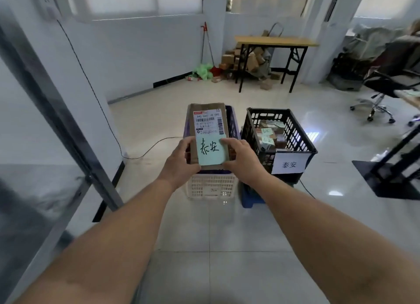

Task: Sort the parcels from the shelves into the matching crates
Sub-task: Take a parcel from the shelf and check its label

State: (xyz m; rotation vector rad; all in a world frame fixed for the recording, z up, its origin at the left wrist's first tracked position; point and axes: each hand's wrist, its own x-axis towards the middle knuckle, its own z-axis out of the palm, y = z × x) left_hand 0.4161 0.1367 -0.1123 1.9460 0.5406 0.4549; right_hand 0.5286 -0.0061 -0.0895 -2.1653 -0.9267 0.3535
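Hands: your left hand (181, 160) and right hand (241, 158) each grip a side of the parcel (208, 119) | Parcel: above the purple crate (234, 124), long axis pointing away from you | Target: black crate (268, 110) with the matching label (289, 164) sits to the right, right hand nearer.

Both forearms are stretching forward and converging. The left hand (179, 160) and right hand (241, 158) are gripping the parcel (210, 121) by its sides, thumbs resting on top.

Both forearms (127, 235) bare to frame edge — L grip (181, 162) & R grip (241, 160) bare too.
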